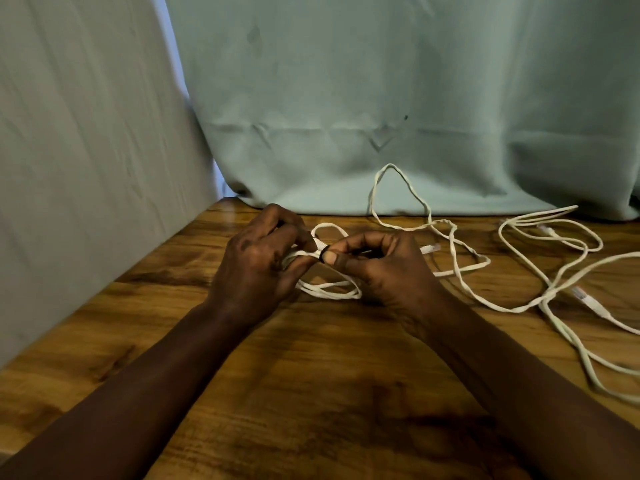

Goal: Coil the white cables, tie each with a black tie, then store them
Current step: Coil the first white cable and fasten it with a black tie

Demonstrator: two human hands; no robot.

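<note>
A coiled white cable (329, 291) lies between my hands at the middle of the wooden table (311, 393). My left hand (256, 265) grips the bunched strands of the coil. My right hand (381, 268) pinches a black tie (322, 255) against the bundle with thumb and forefinger. Part of the coil loops out behind my hands; its lower loops rest on the table. More loose white cable (554, 289) sprawls over the right side of the table, with plug ends showing.
A pale green cloth (381, 98) hangs behind the table, and one cable loop leans against it. A grey-white fabric panel (86, 150) borders the table's left edge. The loose cables run off the right side of the frame.
</note>
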